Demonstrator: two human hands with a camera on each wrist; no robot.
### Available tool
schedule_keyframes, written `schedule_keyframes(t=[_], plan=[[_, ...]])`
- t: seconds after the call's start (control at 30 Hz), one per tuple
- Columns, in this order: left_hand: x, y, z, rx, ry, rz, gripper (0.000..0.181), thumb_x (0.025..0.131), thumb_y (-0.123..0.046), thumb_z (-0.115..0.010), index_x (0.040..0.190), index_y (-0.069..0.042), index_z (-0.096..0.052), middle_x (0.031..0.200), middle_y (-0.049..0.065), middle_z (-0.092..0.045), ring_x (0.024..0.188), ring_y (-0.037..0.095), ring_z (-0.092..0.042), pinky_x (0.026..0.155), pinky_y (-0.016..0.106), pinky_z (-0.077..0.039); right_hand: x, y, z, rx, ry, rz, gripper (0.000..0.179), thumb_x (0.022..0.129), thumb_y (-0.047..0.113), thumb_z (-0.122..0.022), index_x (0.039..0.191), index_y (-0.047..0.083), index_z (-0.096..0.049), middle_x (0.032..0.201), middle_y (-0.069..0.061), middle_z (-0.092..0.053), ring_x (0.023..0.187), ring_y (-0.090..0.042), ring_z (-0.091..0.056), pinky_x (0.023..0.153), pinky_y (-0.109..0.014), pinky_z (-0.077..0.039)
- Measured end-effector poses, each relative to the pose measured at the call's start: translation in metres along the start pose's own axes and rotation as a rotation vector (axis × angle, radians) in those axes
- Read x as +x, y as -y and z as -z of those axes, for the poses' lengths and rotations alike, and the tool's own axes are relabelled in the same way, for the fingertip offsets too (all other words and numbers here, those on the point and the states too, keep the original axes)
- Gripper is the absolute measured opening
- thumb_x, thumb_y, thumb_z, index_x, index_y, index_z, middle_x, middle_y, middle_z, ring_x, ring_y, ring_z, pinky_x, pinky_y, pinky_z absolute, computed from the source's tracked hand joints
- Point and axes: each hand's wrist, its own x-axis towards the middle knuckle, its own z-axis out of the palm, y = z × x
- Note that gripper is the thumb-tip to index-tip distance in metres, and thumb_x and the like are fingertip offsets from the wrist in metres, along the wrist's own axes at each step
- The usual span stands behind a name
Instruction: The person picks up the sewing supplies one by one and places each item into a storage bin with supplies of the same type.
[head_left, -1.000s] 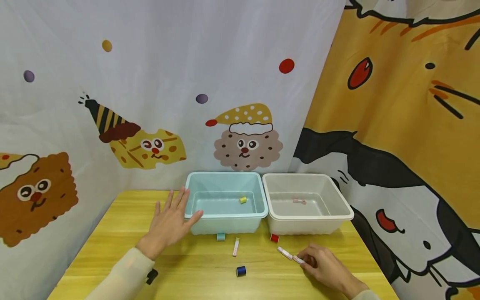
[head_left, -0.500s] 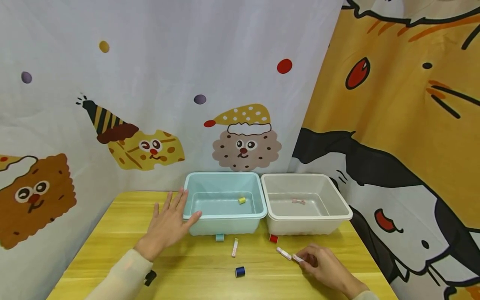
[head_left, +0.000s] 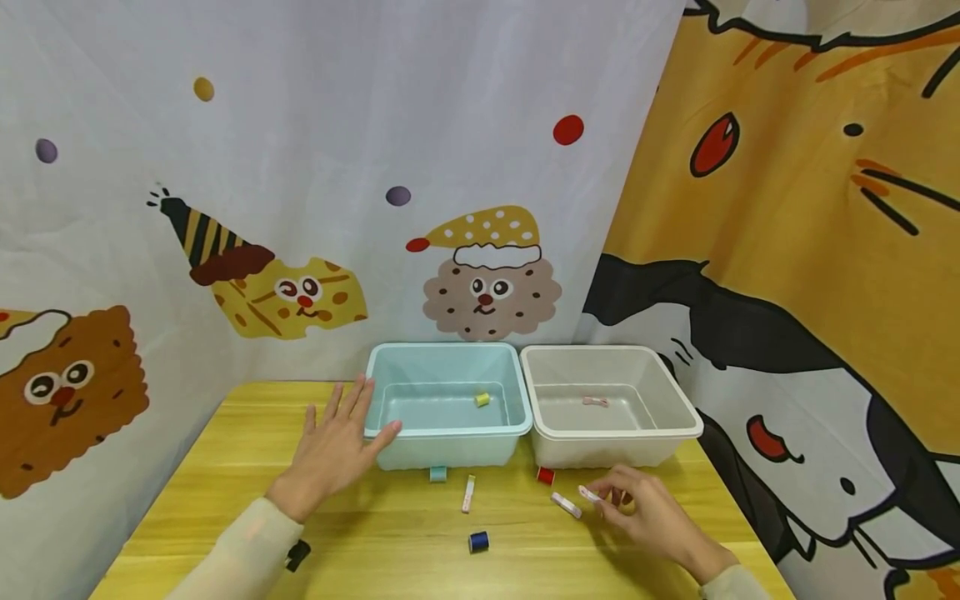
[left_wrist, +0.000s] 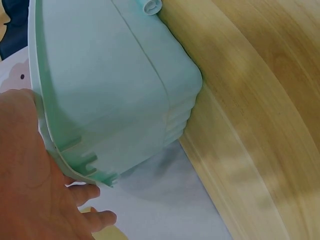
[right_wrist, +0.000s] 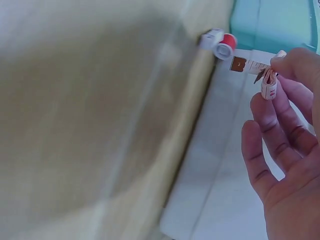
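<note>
Between thumb and fingers, my right hand [head_left: 647, 512] pinches a folded soft tape measure [right_wrist: 268, 82], just above the table. Its brown-tipped end sticks out in the right wrist view. Close by lie another folded tape measure [head_left: 566, 505] and a red thread spool [head_left: 545, 476]. My left hand [head_left: 333, 450] rests with spread, straight fingers against the rim of the light blue bin [head_left: 450, 450], at its left corner. Inside that bin is a yellow thread spool [head_left: 482, 400]. The cream bin [head_left: 611, 452] beside it holds a pinkish folded tape measure [head_left: 596, 402].
On the wooden table [head_left: 390, 550] lie a light blue spool [head_left: 438, 474], a tape measure [head_left: 468, 494] and a dark blue spool [head_left: 478, 542]. A small black object [head_left: 297, 556] is partly hidden by my left sleeve. A printed curtain [head_left: 315, 167] hangs behind the bins.
My right hand has lifted the folded tape measure off the table and moved slightly up and left with it. My left hand stays at the blue bin's rim.
</note>
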Motion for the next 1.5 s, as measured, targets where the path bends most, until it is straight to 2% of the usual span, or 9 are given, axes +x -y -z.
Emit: schedule_keyframes(t=[0.37,0.67,0.9,1.1,1.2,1.3,1.33,1.43,1.5], plan=[[-0.003,0.0,0.0,0.005,0.002,-0.001,0.103,0.116,-0.08,-0.044,0.187,-0.009,-0.021,0.197,0.013,-0.018,0.18,0.055,-0.018,0.133,0.094,-0.016,0.017,0.01,0.013,-0.059,-0.038,0.049,0.036,0.088,-0.004,-0.095,0.112,0.022,-0.089,0.095,0.022,-0.071,0.085,0.009,-0.062,0.071,-0.027,-0.061],[-0.001,0.0,0.003,0.003,-0.005,-0.003,0.104,0.116,-0.081,-0.042,0.187,-0.009,-0.021,0.197,0.014,-0.018,0.181,0.055,-0.018,0.134,0.094,-0.015,0.033,0.021,0.025,-0.076,-0.039,0.072,0.042,0.086,-0.008,-0.094,0.116,0.022,-0.089,0.098,0.021,-0.074,0.086,0.009,-0.064,0.072,-0.018,-0.057],[-0.001,0.001,0.0,0.009,0.0,-0.002,0.102,0.116,-0.08,-0.043,0.187,-0.01,-0.02,0.197,0.013,-0.018,0.18,0.055,-0.019,0.133,0.094,-0.016,0.047,0.027,0.037,-0.068,-0.023,0.067,0.044,0.088,-0.008,-0.093,0.117,0.024,-0.088,0.101,0.021,-0.074,0.089,0.008,-0.068,0.074,-0.027,-0.066],[0.0,0.001,0.0,0.008,-0.008,-0.005,0.103,0.116,-0.081,-0.043,0.187,-0.01,-0.022,0.196,0.013,-0.02,0.18,0.055,-0.02,0.133,0.094,-0.016,0.058,0.027,0.044,-0.067,-0.004,0.063,0.039,0.092,-0.004,-0.093,0.117,0.025,-0.088,0.101,0.02,-0.075,0.09,0.008,-0.068,0.078,-0.029,-0.069],[-0.001,0.001,0.001,0.007,-0.001,0.0,0.104,0.115,-0.082,-0.042,0.187,-0.01,-0.022,0.196,0.013,-0.02,0.18,0.054,-0.02,0.133,0.094,-0.016,0.064,0.027,0.045,-0.059,0.001,0.069,0.036,0.094,-0.003,-0.093,0.116,0.025,-0.087,0.101,0.017,-0.076,0.089,0.008,-0.069,0.079,-0.025,-0.066],[-0.002,0.001,0.001,0.006,0.006,0.006,0.104,0.115,-0.083,-0.042,0.187,-0.01,-0.022,0.196,0.013,-0.02,0.181,0.053,-0.02,0.134,0.094,-0.016,0.071,0.028,0.047,-0.07,-0.005,0.084,0.036,0.094,-0.002,-0.093,0.114,0.027,-0.087,0.104,0.019,-0.078,0.088,0.009,-0.068,0.104,-0.009,-0.058],[-0.003,0.001,0.001,0.007,0.009,0.008,0.105,0.115,-0.083,-0.041,0.187,-0.01,-0.022,0.197,0.013,-0.019,0.181,0.053,-0.02,0.134,0.094,-0.015,0.074,0.028,0.048,-0.072,-0.006,0.094,0.034,0.095,-0.001,-0.092,0.114,0.027,-0.088,0.104,0.016,-0.079,0.088,0.008,-0.068,0.104,-0.005,-0.054],[-0.002,0.0,0.001,0.011,0.007,0.007,0.105,0.115,-0.083,-0.041,0.187,-0.009,-0.022,0.196,0.013,-0.02,0.181,0.053,-0.02,0.134,0.094,-0.016,0.082,0.028,0.052,-0.084,-0.003,0.115,0.032,0.096,0.0,-0.092,0.114,0.025,-0.088,0.105,0.014,-0.08,0.088,0.007,-0.068,0.102,-0.008,-0.057],[-0.002,0.0,0.002,0.011,0.006,0.007,0.105,0.115,-0.083,-0.041,0.187,-0.009,-0.022,0.197,0.013,-0.02,0.181,0.053,-0.02,0.134,0.094,-0.015,0.087,0.028,0.055,-0.074,0.005,0.125,0.032,0.096,0.0,-0.092,0.116,0.024,-0.089,0.106,0.011,-0.08,0.089,0.005,-0.069,0.084,-0.016,-0.062]])
